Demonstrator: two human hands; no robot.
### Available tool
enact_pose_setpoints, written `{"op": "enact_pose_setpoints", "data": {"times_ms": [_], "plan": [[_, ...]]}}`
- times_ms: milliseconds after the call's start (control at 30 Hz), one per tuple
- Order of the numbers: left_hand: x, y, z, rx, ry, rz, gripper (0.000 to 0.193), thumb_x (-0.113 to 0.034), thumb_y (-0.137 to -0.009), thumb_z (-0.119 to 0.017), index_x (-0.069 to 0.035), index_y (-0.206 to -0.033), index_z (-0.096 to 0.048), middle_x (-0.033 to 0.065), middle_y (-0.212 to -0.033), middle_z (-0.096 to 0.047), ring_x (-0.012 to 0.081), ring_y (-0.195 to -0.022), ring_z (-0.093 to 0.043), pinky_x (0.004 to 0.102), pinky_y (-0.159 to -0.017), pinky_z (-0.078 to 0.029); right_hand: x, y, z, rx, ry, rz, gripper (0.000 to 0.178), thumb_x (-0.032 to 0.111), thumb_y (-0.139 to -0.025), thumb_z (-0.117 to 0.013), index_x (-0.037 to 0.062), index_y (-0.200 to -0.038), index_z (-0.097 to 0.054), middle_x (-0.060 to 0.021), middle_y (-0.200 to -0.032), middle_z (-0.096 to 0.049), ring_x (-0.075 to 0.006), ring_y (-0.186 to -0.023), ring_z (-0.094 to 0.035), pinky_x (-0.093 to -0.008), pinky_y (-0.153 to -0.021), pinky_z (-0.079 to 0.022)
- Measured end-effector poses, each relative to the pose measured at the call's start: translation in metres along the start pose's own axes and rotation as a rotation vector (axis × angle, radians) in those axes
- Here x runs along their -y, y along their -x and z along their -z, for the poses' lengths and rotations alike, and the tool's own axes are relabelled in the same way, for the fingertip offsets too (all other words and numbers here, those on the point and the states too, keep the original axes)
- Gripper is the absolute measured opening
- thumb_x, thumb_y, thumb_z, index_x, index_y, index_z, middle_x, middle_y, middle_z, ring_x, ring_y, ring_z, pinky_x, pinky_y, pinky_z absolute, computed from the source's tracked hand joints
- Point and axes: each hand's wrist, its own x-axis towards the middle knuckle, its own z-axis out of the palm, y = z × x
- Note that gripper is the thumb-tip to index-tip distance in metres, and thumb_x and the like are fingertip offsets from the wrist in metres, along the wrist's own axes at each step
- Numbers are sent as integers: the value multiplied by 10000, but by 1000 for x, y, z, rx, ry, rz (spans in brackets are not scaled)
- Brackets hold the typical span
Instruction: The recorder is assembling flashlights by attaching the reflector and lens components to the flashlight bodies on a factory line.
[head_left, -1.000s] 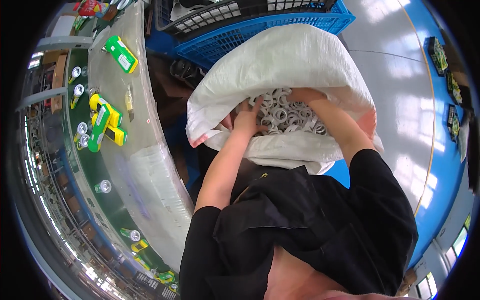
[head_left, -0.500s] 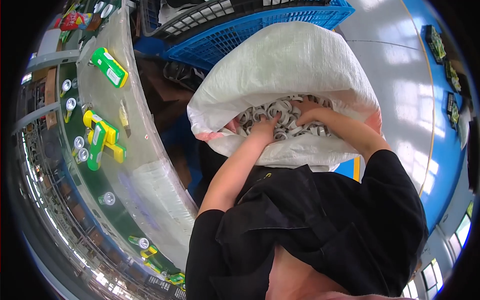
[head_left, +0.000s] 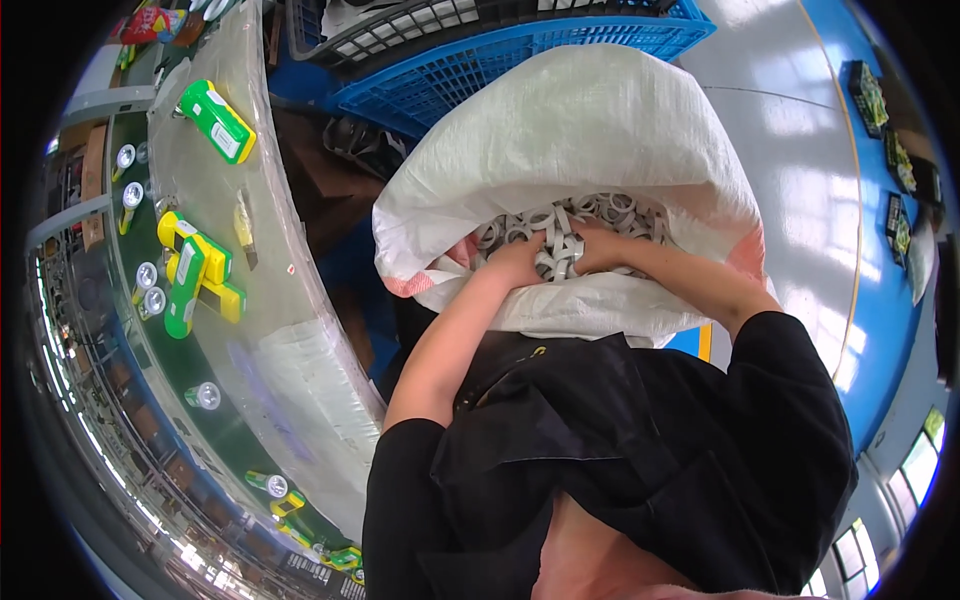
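Hands deep in white woven sack (head_left: 600,130) mouth, sack upright beside bench (head_left: 300,360) right edge, mouth facing up toward person. Left hand (head_left: 515,262) and right hand (head_left: 597,250) curled among grey rings (head_left: 560,235); exact grip hidden. Judgement: scoop shallow handfuls, keep rim rolled down. Rings jumbled, no shared axis.

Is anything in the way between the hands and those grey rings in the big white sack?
Nothing visible is. The sack is open at its mouth, and both the left hand and the right hand are already inside it, resting right on the pile of grey rings. The folded-down rim sits below the wrists, not across them.
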Motion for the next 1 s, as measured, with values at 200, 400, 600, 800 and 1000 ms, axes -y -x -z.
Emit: {"op": "enact_pose_setpoints", "data": {"times_ms": [200, 400, 600, 800, 1000], "plan": [[2, -1, -2, -43, 20, 25, 1049, -360, -573, -835, -116, -1458, -328, 250, -1159, -626, 399, -1055, -624, 459, -893, -508, -1, -10, -7, 5, 49, -40, 1034, 346, -546, -769, 154, -1464, -334, -279, -1434, -338, -440, -1270, -449, -433, -1038, -420], [1, 0, -7, -77, -52, 30, 1065, -318, -575, -833, -107, -1471, -299, 243, -1156, -622, 391, -1055, -627, 458, -874, -517, 12, 2, -4, -48, -49, 13, 966, 355, -568, -758, 201, -1448, -390, -250, -1422, -373, -424, -1249, -472, -428, -1033, -424], [5, 14, -12, -368, 136, -90, 926, -222, -631, -798, -125, -1442, -363, 255, -1145, -596, 416, -1019, -617, 462, -860, -513, 21, 10, -7, -232, -173, 90, 933, 336, -559, -788, 197, -1415, -444, -196, -1391, -426, -381, -1229, -505, -414, -1024, -430], [-9, 35, 1, -432, 182, -92, 800, -211, -670, -795, -135, -1375, -425, 262, -1089, -594, 433, -1000, -610, 456, -856, -503, 36, 24, -1, -334, -196, 220, 914, 313, -581, -813, 94, -1393, -455, -181, -1394, -434, -365, -1253, -493, -405, -1048, -415], [-40, 49, 32, -544, 197, -195, 672, -189, -707, -785, -196, -1302, -471, 236, -1027, -585, 422, -934, -625, 456, -793, -518, 49, 52, 30, -466, -188, 274, 887, 343, -594, -838, 97, -1370, -487, -191, -1380, -453, -379, -1268, -475, -409, -1064, -399]]}}
